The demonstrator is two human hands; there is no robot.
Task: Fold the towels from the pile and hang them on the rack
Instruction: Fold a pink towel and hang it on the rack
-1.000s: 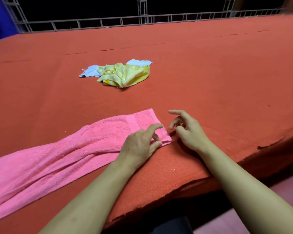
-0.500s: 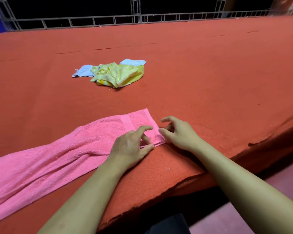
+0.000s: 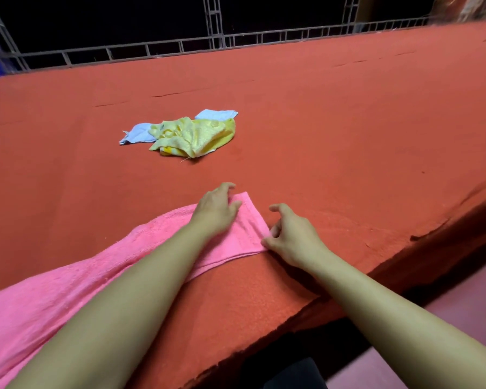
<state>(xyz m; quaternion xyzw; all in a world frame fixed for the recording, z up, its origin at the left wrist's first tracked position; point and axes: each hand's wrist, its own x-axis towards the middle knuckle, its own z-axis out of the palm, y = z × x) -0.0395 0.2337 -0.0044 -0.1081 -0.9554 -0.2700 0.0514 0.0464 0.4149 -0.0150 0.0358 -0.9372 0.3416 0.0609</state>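
Head view: left hand (image 3: 218,209) flat on pink towel (image 3: 68,290), right hand (image 3: 289,237) grip pinching its corner.

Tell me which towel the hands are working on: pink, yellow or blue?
The pink towel, stretched along the near edge under both hands. The yellow towel and blue towel lie crumpled together farther back, untouched.

Warm, moderately bright light falls evenly from above, while the far background beyond the railing (image 3: 180,49) is black. Wide-angle bending curves the edges, and the left hand (image 3: 216,209) is motion-blurred.
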